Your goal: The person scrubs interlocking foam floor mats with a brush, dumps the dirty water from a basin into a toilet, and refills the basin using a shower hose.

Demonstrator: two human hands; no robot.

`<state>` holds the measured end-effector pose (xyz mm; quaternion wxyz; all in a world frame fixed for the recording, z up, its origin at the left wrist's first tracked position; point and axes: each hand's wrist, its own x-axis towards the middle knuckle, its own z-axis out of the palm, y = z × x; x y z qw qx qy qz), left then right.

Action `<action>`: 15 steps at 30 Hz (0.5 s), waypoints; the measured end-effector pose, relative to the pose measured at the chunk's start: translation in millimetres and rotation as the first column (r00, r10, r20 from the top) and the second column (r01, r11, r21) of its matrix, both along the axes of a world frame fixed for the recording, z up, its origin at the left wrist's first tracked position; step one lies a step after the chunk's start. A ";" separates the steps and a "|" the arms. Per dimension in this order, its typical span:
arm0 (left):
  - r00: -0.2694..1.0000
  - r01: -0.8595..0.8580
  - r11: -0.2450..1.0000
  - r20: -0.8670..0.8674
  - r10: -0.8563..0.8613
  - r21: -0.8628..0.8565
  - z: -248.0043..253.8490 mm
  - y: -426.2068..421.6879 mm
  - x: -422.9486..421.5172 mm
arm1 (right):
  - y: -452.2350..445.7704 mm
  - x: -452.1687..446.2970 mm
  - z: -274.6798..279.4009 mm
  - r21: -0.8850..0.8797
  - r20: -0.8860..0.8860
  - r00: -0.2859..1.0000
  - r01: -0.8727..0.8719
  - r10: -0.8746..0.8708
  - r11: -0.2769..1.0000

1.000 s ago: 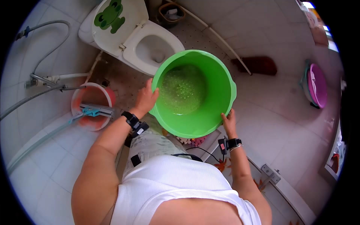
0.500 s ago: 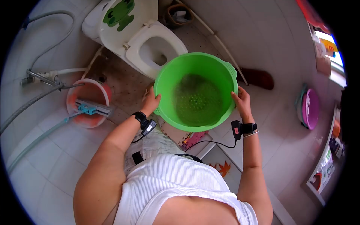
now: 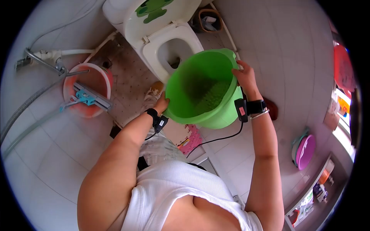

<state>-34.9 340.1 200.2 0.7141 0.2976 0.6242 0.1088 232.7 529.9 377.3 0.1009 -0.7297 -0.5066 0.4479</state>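
A large green plastic basin hangs between my two hands, tilted towards the toilet, with dark, murky water inside. Its left rim is gripped by my left hand. On the far right side, my right hand is closed over the rim. The basin's far left edge overlaps the front of the white toilet in view. The toilet's lid is up, its seat is down, and a green frog sticker shows on the lid.
At left, a squeeze mop head rests in a red bucket beside a wall tap with hoses. Behind the toilet stands a waste bin. Purple basin and low shelf are at right.
The basin has tipped and turned, its right side raised, and the water has shifted inside it. My right hand is higher on the rim. The camera view has shifted too.
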 end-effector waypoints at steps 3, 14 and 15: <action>0.994 -0.109 0.993 -0.016 0.108 -0.049 -13.2 -3.6 2.7 | 28.0 -22.7 -12.3 0.002 0.062 0.998 -0.007 0.007 1.000; 0.887 -0.105 0.927 0.388 0.251 -0.360 -44.2 -15.8 19.0 | 82.7 -56.5 -30.4 -0.104 0.093 0.989 -0.106 0.116 0.989; 0.885 -0.107 0.927 0.390 0.254 -0.360 -33.1 -10.8 18.0 | 86.1 -57.6 -30.7 -0.132 0.075 0.993 -0.085 0.095 0.988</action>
